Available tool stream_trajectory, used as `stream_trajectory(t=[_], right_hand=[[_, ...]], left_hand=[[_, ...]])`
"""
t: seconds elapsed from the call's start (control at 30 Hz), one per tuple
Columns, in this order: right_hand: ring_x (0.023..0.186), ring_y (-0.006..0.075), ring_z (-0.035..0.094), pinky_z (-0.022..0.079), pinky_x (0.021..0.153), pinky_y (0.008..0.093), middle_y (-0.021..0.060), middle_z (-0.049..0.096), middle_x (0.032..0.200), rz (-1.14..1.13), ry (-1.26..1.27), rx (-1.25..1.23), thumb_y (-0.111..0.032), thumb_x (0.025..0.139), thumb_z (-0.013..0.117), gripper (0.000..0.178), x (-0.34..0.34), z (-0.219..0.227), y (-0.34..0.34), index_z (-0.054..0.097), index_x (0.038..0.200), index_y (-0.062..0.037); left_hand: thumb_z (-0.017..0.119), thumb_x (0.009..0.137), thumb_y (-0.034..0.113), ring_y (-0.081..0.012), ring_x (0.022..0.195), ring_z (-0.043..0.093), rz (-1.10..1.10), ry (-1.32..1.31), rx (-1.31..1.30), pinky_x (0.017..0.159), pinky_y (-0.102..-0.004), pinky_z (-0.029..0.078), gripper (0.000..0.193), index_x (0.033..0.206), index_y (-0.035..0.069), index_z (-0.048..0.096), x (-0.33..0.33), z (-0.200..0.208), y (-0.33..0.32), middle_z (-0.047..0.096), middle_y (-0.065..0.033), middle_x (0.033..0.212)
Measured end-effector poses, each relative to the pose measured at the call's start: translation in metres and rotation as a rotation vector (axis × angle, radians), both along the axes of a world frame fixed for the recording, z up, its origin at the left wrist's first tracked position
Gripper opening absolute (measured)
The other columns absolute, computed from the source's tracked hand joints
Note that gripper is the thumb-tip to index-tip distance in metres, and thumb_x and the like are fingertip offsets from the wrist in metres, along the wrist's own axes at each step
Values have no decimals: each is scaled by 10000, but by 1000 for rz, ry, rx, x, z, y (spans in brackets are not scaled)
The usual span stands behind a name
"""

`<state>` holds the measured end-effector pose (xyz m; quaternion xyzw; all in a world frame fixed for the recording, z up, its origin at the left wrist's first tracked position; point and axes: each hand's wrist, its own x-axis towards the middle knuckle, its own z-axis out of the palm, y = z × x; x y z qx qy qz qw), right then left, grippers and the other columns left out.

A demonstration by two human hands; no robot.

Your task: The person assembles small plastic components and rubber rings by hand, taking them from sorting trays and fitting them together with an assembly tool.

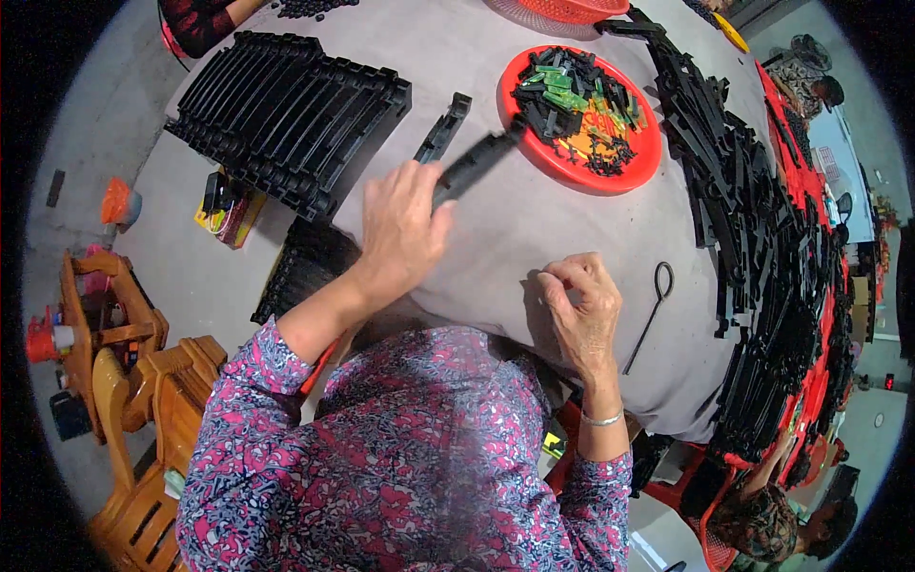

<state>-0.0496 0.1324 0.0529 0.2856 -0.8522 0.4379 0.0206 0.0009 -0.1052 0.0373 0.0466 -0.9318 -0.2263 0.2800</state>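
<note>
My left hand [402, 221] is closed on one end of a long black plastic part [475, 168], which is slightly smeared by motion. The part's far end reaches toward the rim of a red round tray [640, 179] holding small black, green and orange pieces. Beside the held part, a similar black plastic strip [444, 128] lies on the grey cloth. My right hand [583, 310] hovers over the cloth near my body, its thumb and fingers curled into a pinch. Whatever sits in that pinch, if anything, is hidden. To its right lies a thin black rod with a looped end [658, 303].
Neatly stacked black parts [295, 114] stand at the left of the cloth-covered table [515, 229]. A long heap of black parts [743, 219] runs along the right. A red basket [572, 10] sits at the far edge, wooden chairs [157, 419] at lower left. Other people are seated around.
</note>
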Motion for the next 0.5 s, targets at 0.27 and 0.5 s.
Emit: stream_trajectory(t=[0.27,0.5], right_hand=[[708,261,613,479,661,361,118,634,820,101,-58,49,-92,819,696,79,0,-9,-5,697,862,-25],[724,282,601,448,705,375,100,647,809,71,-63,54,-140,837,680,100,-2,-19,-2,692,854,-43]], left_hand=[[589,805,15,-340,1075,469,69,-42,-4,884,-451,353,470,1256,5,455,-3,-12,1,458,-177,1093],[662,756,112,-363,1094,448,107,-12,27,908,-471,352,568,1264,-4,437,6,2,-3,439,-194,1136]])
